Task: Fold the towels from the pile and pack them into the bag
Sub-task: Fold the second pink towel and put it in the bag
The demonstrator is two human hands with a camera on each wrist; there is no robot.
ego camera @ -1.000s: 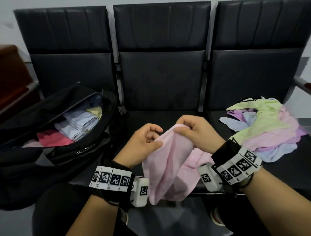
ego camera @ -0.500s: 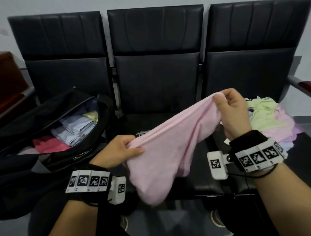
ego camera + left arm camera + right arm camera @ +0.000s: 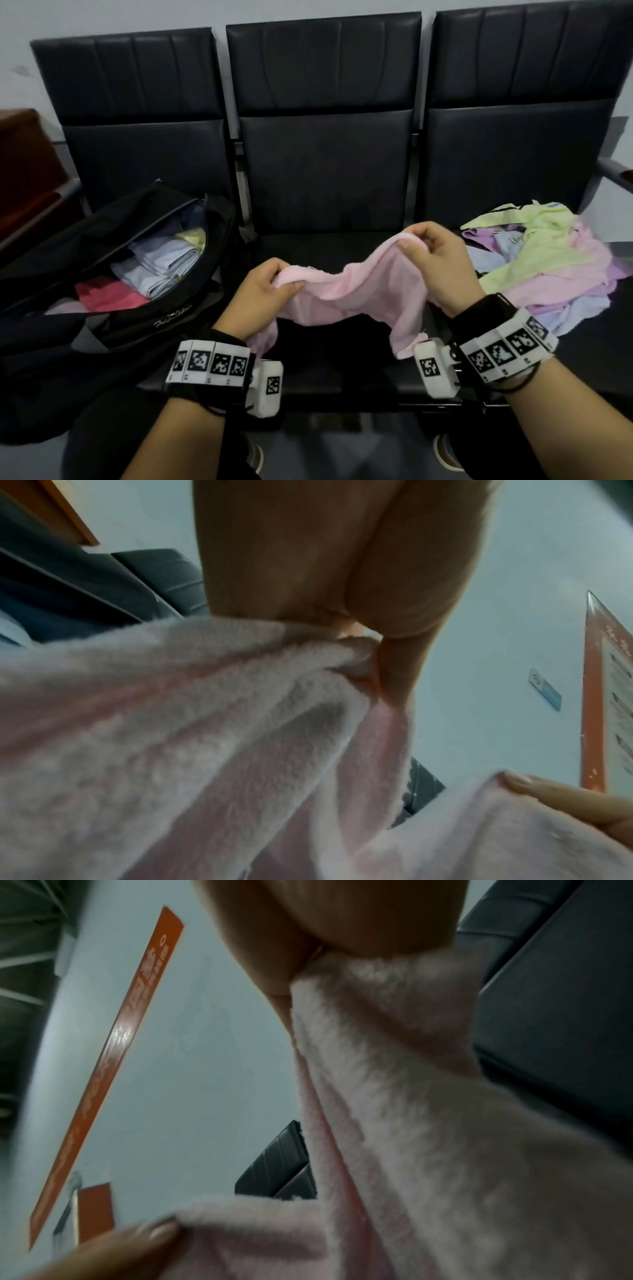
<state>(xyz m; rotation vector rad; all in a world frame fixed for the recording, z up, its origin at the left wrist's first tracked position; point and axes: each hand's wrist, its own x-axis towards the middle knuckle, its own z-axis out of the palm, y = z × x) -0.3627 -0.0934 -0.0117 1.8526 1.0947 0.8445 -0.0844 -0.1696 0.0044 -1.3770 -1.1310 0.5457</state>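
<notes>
A pale pink towel (image 3: pixel 352 294) hangs in the air over the middle seat, stretched between my two hands. My left hand (image 3: pixel 274 279) pinches its upper left edge; my right hand (image 3: pixel 416 240) pinches its upper right edge, a little higher. The cloth sags between them. Both wrist views show the pink towel (image 3: pixel 192 723) (image 3: pixel 394 1083) bunched against curled fingers. An open black bag (image 3: pixel 144 315) lies on the left seat with folded grey-blue, yellow and red towels inside. The pile of towels (image 3: pixel 555 270), green, pink, lilac and pale blue, lies loose on the right seat.
Three black padded seats form a row; the middle seat (image 3: pixel 325 363) is bare under the towel. A metal armrest (image 3: pixel 613 173) sticks out at the far right. Dark red furniture (image 3: pixel 24 164) stands at the left. My shoes (image 3: pixel 445 452) show below the seat edge.
My hands have spread the pink towel from a bunch into a wide span. The right hand rose high half a second ago and has since come down; the left hand now holds the edge higher.
</notes>
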